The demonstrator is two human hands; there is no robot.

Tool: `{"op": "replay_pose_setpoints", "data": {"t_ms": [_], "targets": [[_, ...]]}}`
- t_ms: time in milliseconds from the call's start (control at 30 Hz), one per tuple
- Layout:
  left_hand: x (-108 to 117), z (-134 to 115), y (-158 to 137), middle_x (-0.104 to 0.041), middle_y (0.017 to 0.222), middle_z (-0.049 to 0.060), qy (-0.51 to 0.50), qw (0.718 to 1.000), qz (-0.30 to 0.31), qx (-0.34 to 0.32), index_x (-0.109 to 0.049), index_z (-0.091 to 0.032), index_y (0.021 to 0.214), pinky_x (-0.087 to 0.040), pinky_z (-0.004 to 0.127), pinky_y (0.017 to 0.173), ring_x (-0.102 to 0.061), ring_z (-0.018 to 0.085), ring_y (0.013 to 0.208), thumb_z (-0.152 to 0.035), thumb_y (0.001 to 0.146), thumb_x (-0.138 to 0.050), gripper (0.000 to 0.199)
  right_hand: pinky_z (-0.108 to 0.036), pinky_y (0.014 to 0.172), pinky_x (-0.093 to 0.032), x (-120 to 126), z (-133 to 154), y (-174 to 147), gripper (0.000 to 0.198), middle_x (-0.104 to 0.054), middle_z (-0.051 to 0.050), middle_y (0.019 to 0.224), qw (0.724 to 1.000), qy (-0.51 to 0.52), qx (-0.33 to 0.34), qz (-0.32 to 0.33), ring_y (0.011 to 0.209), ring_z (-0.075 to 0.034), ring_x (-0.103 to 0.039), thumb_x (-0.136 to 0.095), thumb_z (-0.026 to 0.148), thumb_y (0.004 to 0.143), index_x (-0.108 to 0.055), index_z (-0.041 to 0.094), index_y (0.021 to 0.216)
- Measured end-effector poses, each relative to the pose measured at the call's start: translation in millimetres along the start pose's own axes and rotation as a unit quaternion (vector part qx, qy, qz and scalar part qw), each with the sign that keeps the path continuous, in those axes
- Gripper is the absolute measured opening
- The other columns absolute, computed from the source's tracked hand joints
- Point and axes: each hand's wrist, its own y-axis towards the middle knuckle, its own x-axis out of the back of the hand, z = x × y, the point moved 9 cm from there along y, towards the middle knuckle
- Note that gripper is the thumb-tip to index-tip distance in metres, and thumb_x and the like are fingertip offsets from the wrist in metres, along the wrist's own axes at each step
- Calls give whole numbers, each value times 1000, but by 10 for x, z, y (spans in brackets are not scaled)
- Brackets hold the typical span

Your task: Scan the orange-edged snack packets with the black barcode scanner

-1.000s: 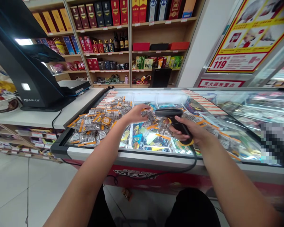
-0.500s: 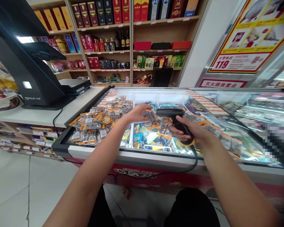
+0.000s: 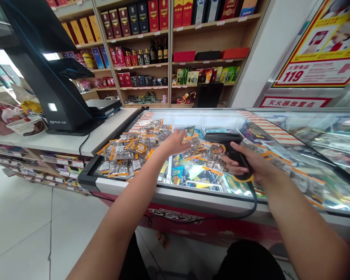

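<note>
You're facing wooden shelves (image 3: 192,42) packed with red, yellow and dark boxes and bottles; white tiled floor (image 3: 32,233) lower left; white counter (image 3: 76,142) on your left carries a black register stand (image 3: 55,93); a glass-topped chest freezer (image 3: 280,128) runs to the right; white wall (image 3: 259,58) with a red-yellow poster (image 3: 317,50); bright light at far left
</note>
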Motion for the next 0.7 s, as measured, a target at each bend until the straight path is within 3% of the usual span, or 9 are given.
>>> {"op": "replay_pose_setpoints", "data": {"t_ms": [133, 233, 333, 433, 567, 700], "targets": [[-286, -143, -100, -48, 176, 16, -36, 990, 120, -71, -51, -31, 169, -54, 53, 129, -58, 41, 159, -73, 90, -78, 92, -24, 42, -18, -25, 63, -13, 58, -41, 5, 52, 1000, 10, 25, -1, 42, -8, -21, -79, 74, 97, -52, 26, 81], [-437, -221, -76, -33, 188, 18, -24, 989, 125, -71, -35, -31, 181, -47, 55, 135, -47, 43, 169, -77, 96, -68, 102, -26, 42, -18, -34, 57, -19, 58, -40, 5, 52, 1000, 8, 19, -1, 42, -9, -20, -75, 75, 100, -50, 26, 81], [-588, -338, -32, -17, 195, 21, -3, 990, 117, -77, -24, -25, 185, -35, 60, 142, -23, 46, 181, -79, 100, -63, 108, -26, 43, -18, -26, 49, -18, 61, -36, 5, 50, 1000, -1, 22, 3, 42, -9, -19, -71, 77, 101, -46, 27, 77], [-687, -444, -1, -10, 196, 25, 13, 991, 106, -84, -19, -19, 186, -27, 61, 145, -14, 46, 183, -77, 103, -59, 109, -25, 43, -18, -12, 38, -19, 63, -35, 5, 51, 1000, -9, 27, 5, 44, -7, -18, -70, 77, 102, -47, 26, 74], [-616, -476, 53, -19, 195, 22, 7, 993, 77, -92, -19, -21, 186, -11, 62, 148, -14, 41, 184, -77, 105, -55, 105, -24, 46, -19, 9, 15, -28, 64, -35, 5, 52, 1000, -5, 19, -1, 45, -7, -18, -70, 78, 102, -49, 25, 73], [-255, -34, 181, -20, 196, 18, 10, 1000, -15, 20, -24, -23, 185, -14, 61, 148, -15, 35, 184, -70, 113, -38, 87, -25, 45, -18, 19, 39, -28, 59, -41, 4, 57, 999, 2, 31, -8, 44, -7, -18, -72, 75, 101, -51, 25, 77]]}}
